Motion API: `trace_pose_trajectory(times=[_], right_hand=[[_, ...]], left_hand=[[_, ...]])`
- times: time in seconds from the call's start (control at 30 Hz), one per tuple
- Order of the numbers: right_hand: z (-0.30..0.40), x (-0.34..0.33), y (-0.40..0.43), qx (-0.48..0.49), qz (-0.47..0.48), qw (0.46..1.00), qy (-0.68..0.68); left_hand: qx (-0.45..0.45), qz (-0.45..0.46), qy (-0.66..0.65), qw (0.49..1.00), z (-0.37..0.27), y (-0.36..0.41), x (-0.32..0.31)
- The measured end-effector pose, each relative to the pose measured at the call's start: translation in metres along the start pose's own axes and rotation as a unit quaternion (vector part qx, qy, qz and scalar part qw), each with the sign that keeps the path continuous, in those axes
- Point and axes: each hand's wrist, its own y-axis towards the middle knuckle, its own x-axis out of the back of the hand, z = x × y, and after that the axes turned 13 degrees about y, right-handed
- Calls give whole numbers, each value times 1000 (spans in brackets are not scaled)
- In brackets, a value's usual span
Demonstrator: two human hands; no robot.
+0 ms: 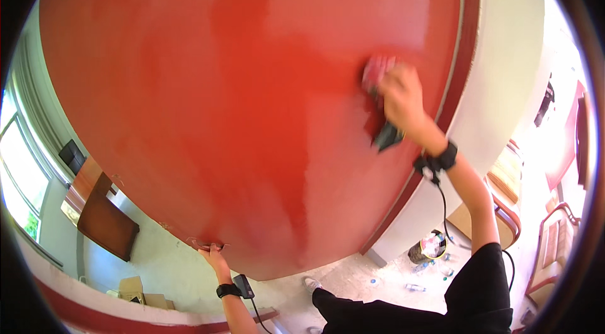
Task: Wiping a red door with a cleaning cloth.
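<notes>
A large red door (264,112) fills the view before me. Darker, wet-looking streaks cross its middle and run down to the lower edge. My right hand (404,95) presses a bunched cloth (378,71) against the panel's right side; the cloth is pink-patterned, with a dark grey-green end (390,137) hanging below. Motion blurs both the hand and the cloth. At the door's lower left edge, my left hand (215,256) holds on beside a dark opening with chipped paint around it. Its fingertips are partly hidden there.
A dark red frame (465,50) borders the door on the right, next to a pale wall. Below stands a bin (420,251) with rubbish; several plastic bottles (416,287) lie near it. Wooden chairs (550,249) are at right. A brown desk (106,220) and cardboard boxes (132,289) are left.
</notes>
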Motion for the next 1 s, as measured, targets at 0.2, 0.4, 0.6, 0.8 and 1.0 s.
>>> trace_pose_trajectory(times=[0.2,0.4,0.6,0.8,1.0], right_hand=[[11,-8,37,-67,-170,983,-19],[83,-29,-89,54,73,992,84],[115,-40,-237,199,145,958,147],[58,-3,-207,238,309,907,161],[-67,44,-176,-83,-38,979,180]], left_hand=[[4,2,19,1000,14,-32,23],[12,-21,-32,999,-12,-84,45],[-10,-45,-9,999,-26,-112,45],[35,-97,-25,994,21,-107,95],[41,-117,-16,992,35,-134,95]])
